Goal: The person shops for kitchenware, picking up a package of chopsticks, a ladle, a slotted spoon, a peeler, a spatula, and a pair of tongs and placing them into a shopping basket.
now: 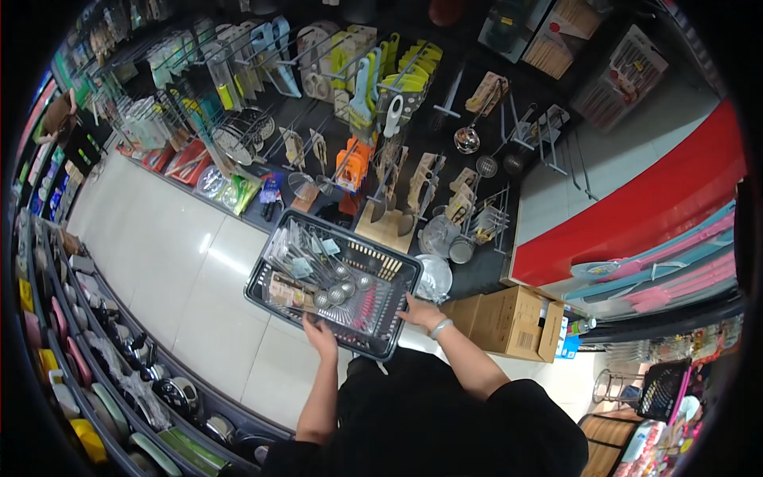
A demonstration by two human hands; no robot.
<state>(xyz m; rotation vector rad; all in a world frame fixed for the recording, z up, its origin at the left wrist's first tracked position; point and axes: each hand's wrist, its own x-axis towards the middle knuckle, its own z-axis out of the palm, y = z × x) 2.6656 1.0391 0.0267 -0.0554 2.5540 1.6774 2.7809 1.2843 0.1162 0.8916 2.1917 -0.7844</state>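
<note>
A black plastic shopping basket point(359, 343) is in front of me, tilted in view. My left hand point(320, 337) is closed at its near edge, fingers curled at the rim. My right hand point(421, 312), with a band at the wrist, grips the rim on the right side. Inside the basket lie several metal strainer ladles point(338, 295) with round perforated heads, their handles bundled toward the far left. A brown-carded package point(288, 291) lies at the left end. Pink pieces point(366, 308) show near the basket's middle.
Ahead stands a rack of hanging kitchen tools, with green-handled items point(408, 79), an orange item point(351, 164) and a ladle point(466, 140). A cardboard box point(517, 322) is on the right. Shelves of pans point(176, 393) curve along the left. Another person point(60, 119) stands far left.
</note>
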